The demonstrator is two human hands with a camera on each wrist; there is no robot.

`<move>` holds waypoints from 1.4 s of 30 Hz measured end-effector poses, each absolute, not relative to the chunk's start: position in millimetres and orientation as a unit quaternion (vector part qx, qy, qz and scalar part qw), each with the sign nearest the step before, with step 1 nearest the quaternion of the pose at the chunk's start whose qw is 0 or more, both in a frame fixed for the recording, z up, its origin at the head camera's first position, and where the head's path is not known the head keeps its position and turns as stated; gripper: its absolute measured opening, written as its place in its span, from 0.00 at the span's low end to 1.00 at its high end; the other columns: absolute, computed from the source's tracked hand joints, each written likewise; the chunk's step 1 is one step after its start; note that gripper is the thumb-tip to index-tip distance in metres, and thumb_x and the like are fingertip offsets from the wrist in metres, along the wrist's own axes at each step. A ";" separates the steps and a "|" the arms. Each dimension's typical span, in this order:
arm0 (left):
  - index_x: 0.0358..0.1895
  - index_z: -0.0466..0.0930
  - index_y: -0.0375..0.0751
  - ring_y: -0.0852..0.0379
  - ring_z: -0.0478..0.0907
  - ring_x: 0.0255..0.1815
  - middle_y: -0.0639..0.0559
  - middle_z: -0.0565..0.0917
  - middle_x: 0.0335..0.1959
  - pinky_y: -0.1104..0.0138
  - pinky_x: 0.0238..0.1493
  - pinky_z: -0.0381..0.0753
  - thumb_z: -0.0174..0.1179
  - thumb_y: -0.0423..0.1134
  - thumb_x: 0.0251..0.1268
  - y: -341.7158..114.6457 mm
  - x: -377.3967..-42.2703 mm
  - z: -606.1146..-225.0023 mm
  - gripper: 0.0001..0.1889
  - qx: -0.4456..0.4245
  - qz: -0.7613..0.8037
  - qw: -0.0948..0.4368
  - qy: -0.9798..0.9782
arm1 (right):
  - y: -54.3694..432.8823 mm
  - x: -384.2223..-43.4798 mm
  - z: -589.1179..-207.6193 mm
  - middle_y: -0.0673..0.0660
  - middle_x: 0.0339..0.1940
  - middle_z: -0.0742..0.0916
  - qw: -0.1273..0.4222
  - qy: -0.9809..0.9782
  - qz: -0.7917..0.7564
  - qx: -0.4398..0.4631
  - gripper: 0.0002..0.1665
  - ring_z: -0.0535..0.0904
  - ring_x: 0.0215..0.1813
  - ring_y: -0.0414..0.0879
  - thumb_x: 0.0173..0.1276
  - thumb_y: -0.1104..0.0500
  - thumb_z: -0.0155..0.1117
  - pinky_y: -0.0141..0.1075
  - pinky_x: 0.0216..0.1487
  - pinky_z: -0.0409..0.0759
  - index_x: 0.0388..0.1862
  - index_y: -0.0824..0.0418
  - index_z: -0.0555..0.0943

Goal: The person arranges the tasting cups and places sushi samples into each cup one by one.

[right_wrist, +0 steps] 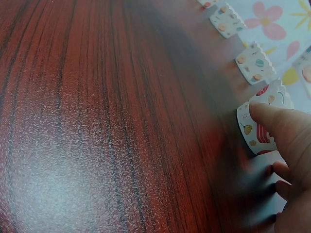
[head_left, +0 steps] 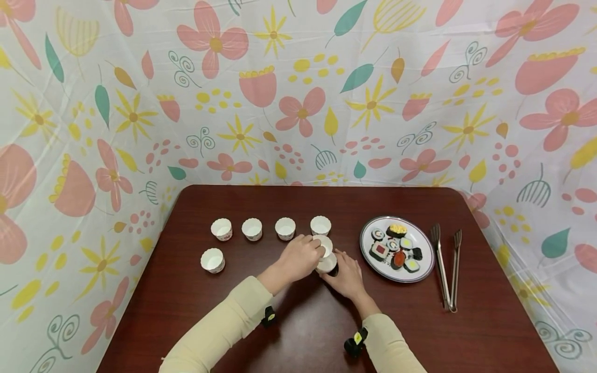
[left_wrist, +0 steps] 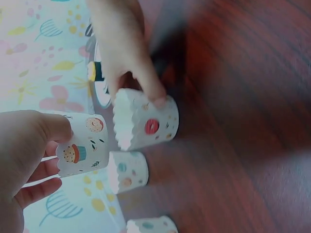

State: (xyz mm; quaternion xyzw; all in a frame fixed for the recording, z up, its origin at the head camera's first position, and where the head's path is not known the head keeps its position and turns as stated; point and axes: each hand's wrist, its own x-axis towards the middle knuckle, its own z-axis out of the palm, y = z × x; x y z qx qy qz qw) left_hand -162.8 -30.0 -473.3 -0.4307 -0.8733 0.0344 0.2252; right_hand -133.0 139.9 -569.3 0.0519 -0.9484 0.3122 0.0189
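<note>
My left hand (head_left: 300,255) pinches a white paper baking cup (left_wrist: 85,144) printed with cupcakes and a donut, its thumb on the outer wall. That cup is up off the table, over the rim of a second paper baking cup (head_left: 327,265) in the head view. My right hand (head_left: 347,274) grips this second cup at table level, thumb on the near side (right_wrist: 257,131) in the right wrist view. Both cups have scalloped rims. Just behind them stands another white baking cup (head_left: 321,225).
More white baking cups stand to the left, in a back row (head_left: 252,229) with one cup (head_left: 213,260) in front. On the right are a plate (head_left: 366,259) of sushi pieces and metal tongs (head_left: 442,274). Patterned cloth (head_left: 298,103) hangs behind the dark wooden table (head_left: 177,311).
</note>
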 end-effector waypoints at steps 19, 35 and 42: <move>0.26 0.79 0.46 0.54 0.74 0.28 0.54 0.79 0.26 0.66 0.28 0.69 0.66 0.36 0.45 -98.6 -170.5 -479.5 0.05 -0.384 0.003 0.212 -0.899 | 141.0 -134.0 -570.0 0.64 0.63 0.73 0.023 -0.950 0.306 0.052 0.41 0.63 0.66 0.63 0.47 0.48 0.73 0.62 0.63 0.55 0.58 0.64 0.71; 0.24 0.74 0.43 0.51 0.75 0.28 0.53 0.77 0.24 0.62 0.30 0.72 0.67 0.33 0.41 -150.1 -168.3 -499.0 0.09 -0.346 -0.007 0.186 -0.920 | 140.7 -135.2 -570.9 0.62 0.65 0.72 0.015 -0.952 0.303 0.047 0.42 0.62 0.67 0.62 0.48 0.46 0.72 0.61 0.64 0.53 0.60 0.63 0.70; 0.23 0.74 0.43 0.52 0.73 0.24 0.52 0.76 0.22 0.64 0.24 0.68 0.67 0.33 0.41 -164.3 -163.9 -510.0 0.09 -0.333 -0.009 0.187 -0.924 | 140.3 -134.1 -571.0 0.63 0.65 0.71 0.012 -0.952 0.302 0.047 0.42 0.61 0.68 0.62 0.49 0.46 0.72 0.62 0.64 0.53 0.60 0.64 0.70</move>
